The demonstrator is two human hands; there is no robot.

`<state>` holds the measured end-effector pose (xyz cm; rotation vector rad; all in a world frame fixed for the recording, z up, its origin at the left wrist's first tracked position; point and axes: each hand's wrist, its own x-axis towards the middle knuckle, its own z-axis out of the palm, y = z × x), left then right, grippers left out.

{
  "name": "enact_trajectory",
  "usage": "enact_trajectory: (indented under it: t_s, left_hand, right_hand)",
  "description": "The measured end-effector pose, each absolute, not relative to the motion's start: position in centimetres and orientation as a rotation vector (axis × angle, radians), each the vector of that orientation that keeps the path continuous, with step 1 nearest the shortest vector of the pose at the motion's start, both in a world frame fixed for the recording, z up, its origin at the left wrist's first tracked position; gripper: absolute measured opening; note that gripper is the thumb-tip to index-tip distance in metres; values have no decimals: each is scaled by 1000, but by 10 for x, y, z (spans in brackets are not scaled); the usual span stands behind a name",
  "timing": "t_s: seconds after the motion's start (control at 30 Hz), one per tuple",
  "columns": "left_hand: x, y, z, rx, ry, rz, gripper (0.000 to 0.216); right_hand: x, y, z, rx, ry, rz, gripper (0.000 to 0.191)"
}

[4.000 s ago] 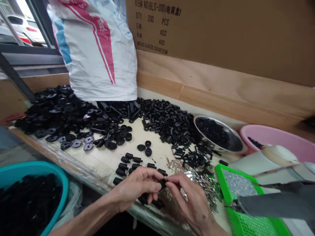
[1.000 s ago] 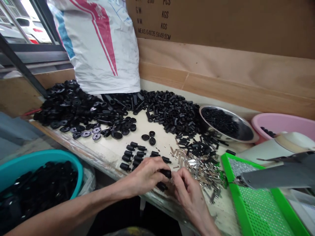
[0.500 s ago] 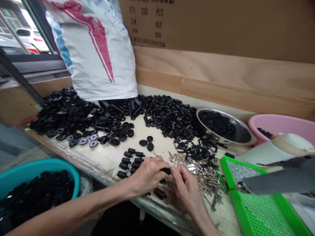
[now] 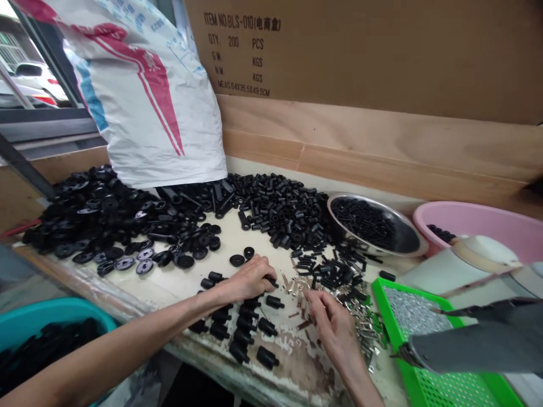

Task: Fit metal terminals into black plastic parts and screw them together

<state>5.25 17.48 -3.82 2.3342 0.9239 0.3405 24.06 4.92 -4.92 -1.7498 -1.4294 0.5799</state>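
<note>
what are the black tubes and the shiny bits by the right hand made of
The black tubes look like moulded plastic or rubber: matte, with only soft highlights, though the look can't settle which. The shiny bits by the right hand look like stamped, possibly plated metal, with bright silvery glints on their edges.

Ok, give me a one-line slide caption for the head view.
Left hand gripping a black part, right hand beside scattered silver metal pieces, rows of black cylinders below.
</note>
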Motion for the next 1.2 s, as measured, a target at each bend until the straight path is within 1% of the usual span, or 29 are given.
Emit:
enact_trajectory:
  t_s: [0.17, 0.37, 0.53, 0.63, 0.77, 0.87, 0.9, 1.0, 1.07, 1.2]
  left_hand:
    - [52, 170, -33, 2369, 924, 297, 12]
    - [51, 168, -26, 2393, 869, 311, 12]
    - [46, 172, -19, 2386, 832, 374, 22]
    - [36, 185, -15, 2360, 911, 453, 23]
    - [19, 213, -14, 2303, 1133, 561, 25]
    - [14, 229, -19, 2263, 1204, 520, 14]
    - [15, 232, -21, 2248, 1208, 493, 14]
    - [23, 237, -27, 2179, 1201, 454, 24]
    - [28, 239, -30, 2103, 1204, 486, 27]
    - [31, 242, -26, 1867, 1212, 654, 17]
  right_hand:
    - [247, 56, -48, -1809, -1523, 469, 37]
    - [253, 76, -38, -1803, -1679, 261, 29]
    - [247, 96, -36, -1761, -1832, 147, 25]
    - [244, 105, -35, -1739, -1901, 133, 23]
    - [249, 106, -34, -1770, -1890, 110, 20]
    - [256, 99, -35, -1791, -1873, 110, 21]
    - [257, 96, -36, -1795, -1875, 117, 21]
    - [262, 84, -35, -1799, -1886, 148, 22]
    - [264, 75, -33, -1789, -1886, 168, 21]
    - [259, 61, -29, -1710, -1838, 200, 15]
